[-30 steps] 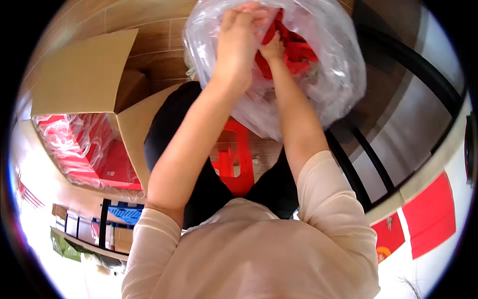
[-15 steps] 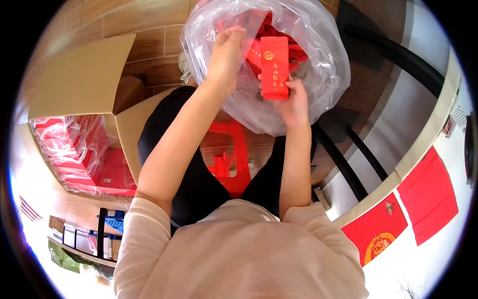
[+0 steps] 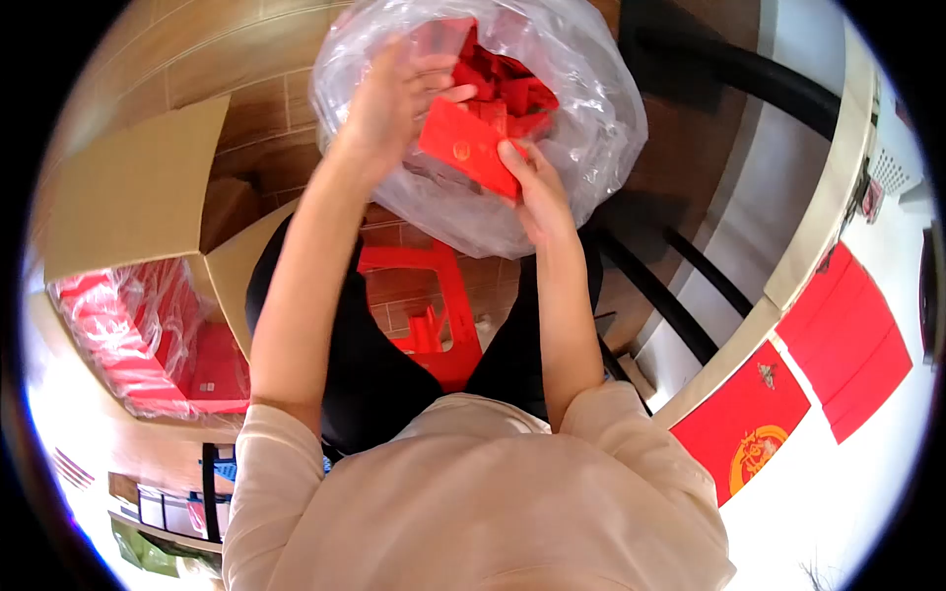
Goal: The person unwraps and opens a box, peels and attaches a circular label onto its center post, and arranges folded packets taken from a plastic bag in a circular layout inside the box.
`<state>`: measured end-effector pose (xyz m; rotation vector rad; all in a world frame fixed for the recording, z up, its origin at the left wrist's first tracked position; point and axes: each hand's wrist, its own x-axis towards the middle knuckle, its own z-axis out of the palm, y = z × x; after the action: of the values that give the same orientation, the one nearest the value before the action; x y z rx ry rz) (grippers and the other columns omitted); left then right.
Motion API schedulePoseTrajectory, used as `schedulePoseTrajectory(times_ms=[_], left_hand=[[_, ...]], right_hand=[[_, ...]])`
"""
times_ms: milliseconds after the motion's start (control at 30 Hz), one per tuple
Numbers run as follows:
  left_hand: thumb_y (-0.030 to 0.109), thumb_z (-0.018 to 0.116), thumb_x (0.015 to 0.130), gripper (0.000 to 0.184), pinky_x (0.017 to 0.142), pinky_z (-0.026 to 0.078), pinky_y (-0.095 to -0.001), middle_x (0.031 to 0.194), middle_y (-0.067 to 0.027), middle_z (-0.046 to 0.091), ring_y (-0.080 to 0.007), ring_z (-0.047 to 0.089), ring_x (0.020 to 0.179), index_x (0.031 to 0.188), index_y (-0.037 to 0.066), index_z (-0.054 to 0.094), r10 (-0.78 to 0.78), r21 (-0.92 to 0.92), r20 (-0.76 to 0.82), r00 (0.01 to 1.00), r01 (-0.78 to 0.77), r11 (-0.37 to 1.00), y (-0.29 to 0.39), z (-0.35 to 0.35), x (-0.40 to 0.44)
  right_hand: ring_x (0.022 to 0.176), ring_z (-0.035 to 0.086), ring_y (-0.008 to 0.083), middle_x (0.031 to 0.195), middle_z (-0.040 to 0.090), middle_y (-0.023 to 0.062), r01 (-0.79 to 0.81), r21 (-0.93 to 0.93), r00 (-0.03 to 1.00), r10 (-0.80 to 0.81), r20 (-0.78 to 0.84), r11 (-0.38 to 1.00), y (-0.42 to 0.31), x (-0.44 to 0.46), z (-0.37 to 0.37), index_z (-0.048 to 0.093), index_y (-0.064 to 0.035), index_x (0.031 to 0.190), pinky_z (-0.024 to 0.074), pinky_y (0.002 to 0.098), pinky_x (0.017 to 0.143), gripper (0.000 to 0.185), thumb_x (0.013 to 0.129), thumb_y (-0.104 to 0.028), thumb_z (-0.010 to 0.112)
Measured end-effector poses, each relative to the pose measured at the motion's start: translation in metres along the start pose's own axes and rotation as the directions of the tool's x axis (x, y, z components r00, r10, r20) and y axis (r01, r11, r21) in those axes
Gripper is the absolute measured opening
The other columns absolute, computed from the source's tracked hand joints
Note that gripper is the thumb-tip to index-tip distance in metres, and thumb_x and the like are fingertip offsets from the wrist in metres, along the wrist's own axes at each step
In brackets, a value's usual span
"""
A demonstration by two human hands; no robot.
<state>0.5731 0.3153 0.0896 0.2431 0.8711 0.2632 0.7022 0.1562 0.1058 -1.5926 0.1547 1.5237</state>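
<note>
A red packet [image 3: 463,146] with gold print is tilted in my right hand [image 3: 540,192], gripped at its lower right end by thumb and fingers. My left hand [image 3: 394,103] is beside the packet's upper left, fingers apart, slightly blurred, with nothing visible in them. Both hands are over the mouth of a large clear plastic bag [image 3: 591,118]. Inside the bag lie several red packets and crumpled red pieces [image 3: 527,91]. Whether the left fingertips touch the packet I cannot tell.
At left stands an open cardboard box [image 3: 128,197] with plastic-wrapped red boxes [image 3: 128,325]. A red stool [image 3: 448,295] shows between the legs. At right, a white table [image 3: 857,473] bears red sheets [image 3: 852,335] and a gold-printed red piece [image 3: 739,419]. Black bars [image 3: 670,305] run beneath it.
The packet has turned from upright to tilted leftward in my right hand. My left hand has moved down and left, its fingers spreading from a pinch. The whole view has shifted slightly.
</note>
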Motion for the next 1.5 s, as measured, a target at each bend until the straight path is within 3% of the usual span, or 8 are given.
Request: schedulePoseTrajectory(times_ms=[300, 500, 967, 1000, 1033, 1133, 1300, 1500], left_hand=[[0.040, 0.060, 0.087, 0.052, 0.061, 0.051, -0.0249, 0.096, -0.0078, 0.062, -0.0143, 0.059, 0.068, 0.119, 0.000, 0.048, -0.443, 0.192, 0.079, 0.893, 0.422, 0.886, -0.023, 0.023, -0.023], [0.024, 0.060, 0.085, 0.034, 0.057, 0.043, -0.0242, 0.092, -0.0045, 0.057, -0.0106, 0.049, 0.069, 0.111, 0.009, 0.044, -0.092, 0.249, -0.252, 0.963, 0.157, 0.956, -0.028, 0.001, 0.007], [0.049, 0.071, 0.075, 0.088, 0.082, 0.046, -0.0369, 0.118, -0.0133, 0.046, -0.0218, 0.051, 0.105, 0.134, 0.008, 0.019, -0.166, 0.214, -0.181, 0.969, 0.204, 0.955, -0.041, -0.016, 0.009], [0.049, 0.071, 0.075, 0.088, 0.082, 0.046, -0.0369, 0.118, -0.0133, 0.046, -0.0218, 0.051, 0.105, 0.134, 0.008, 0.019, -0.165, 0.215, -0.177, 0.970, 0.202, 0.955, -0.037, -0.013, 0.009], [0.042, 0.072, 0.076, 0.086, 0.079, 0.048, -0.0360, 0.116, -0.0134, 0.048, -0.0217, 0.054, 0.100, 0.133, 0.007, 0.018, -0.094, 0.221, -0.197, 0.976, 0.137, 0.965, -0.031, -0.011, 0.008], [0.031, 0.074, 0.077, 0.082, 0.074, 0.050, -0.0342, 0.111, -0.0135, 0.051, -0.0213, 0.059, 0.088, 0.131, 0.007, 0.017, 0.072, 0.163, -0.275, 0.959, -0.027, 0.986, -0.022, -0.002, 0.005], [0.022, 0.071, 0.081, 0.071, 0.080, 0.051, -0.0338, 0.113, -0.0110, 0.049, -0.0199, 0.058, 0.094, 0.128, 0.007, 0.019, 0.285, 0.122, -0.392, 0.875, -0.257, 0.959, -0.020, -0.008, 0.021], [0.021, 0.072, 0.080, 0.079, 0.088, 0.044, -0.0334, 0.117, -0.0096, 0.047, -0.0173, 0.052, 0.103, 0.132, 0.006, 0.015, 0.267, 0.192, -0.401, 0.876, -0.205, 0.960, -0.020, -0.011, 0.024]], right_hand=[[0.084, 0.054, 0.0106, 0.082, 0.061, 0.0034, 0.537, -0.464, 0.817, -0.571, 0.078, 0.705, -0.014, 0.064, 0.027, 0.060, -0.0007, 0.099, 0.0427, 0.0247, 0.077, 0.023, 0.093, -0.021, 0.052], [0.100, 0.059, 0.0330, 0.110, 0.059, 0.0163, 0.129, -0.976, 0.695, -0.718, -0.038, 0.177, 0.028, 0.202, 0.003, 0.059, -0.0062, 0.107, 0.0489, 0.0420, 0.083, 0.028, 0.082, -0.017, 0.058], [0.109, 0.055, 0.0288, 0.125, 0.048, 0.0206, 0.683, -0.725, 0.401, -0.781, 0.480, -0.095, 0.017, 0.002, 0.057, 0.051, 0.0022, 0.112, 0.0473, 0.0363, 0.086, 0.033, 0.079, 0.003, 0.057], [0.103, 0.058, 0.0269, 0.122, 0.050, 0.0203, 0.797, -0.462, 0.521, -0.831, 0.197, 0.390, 0.017, 0.002, 0.061, 0.045, 0.0009, 0.117, 0.0487, 0.0342, 0.083, 0.035, 0.083, 0.003, 0.053], [0.097, 0.061, 0.0251, 0.118, 0.052, 0.0201, 0.715, 0.004, 0.699, -0.715, -0.028, 0.699, 0.018, 0.003, 0.063, 0.040, -0.0003, 0.122, 0.0502, 0.0320, 0.079, 0.037, 0.087, 0.003, 0.050], [0.094, 0.062, 0.0236, 0.109, 0.057, 0.0180, 0.551, -0.386, 0.771, -0.629, -0.103, 0.739, 0.023, 0.072, 0.018, 0.034, -0.0010, 0.126, 0.0516, 0.0335, 0.077, 0.044, 0.087, -0.001, 0.053], [0.116, 0.047, 0.0335, 0.116, 0.052, 0.0161, -0.102, -0.994, 0.934, -0.340, -0.110, 0.042, 0.089, 0.172, -0.029, 0.037, -0.0068, 0.132, 0.0320, 0.0469, 0.103, 0.064, 0.076, -0.019, 0.066], [0.123, 0.040, 0.0392, 0.135, 0.040, 0.0218, -0.153, -0.984, 0.859, -0.480, -0.177, 0.089, 0.097, 0.176, -0.039, 0.024, -0.0127, 0.144, 0.0327, 0.0435, 0.103, 0.078, 0.081, -0.032, 0.065]])
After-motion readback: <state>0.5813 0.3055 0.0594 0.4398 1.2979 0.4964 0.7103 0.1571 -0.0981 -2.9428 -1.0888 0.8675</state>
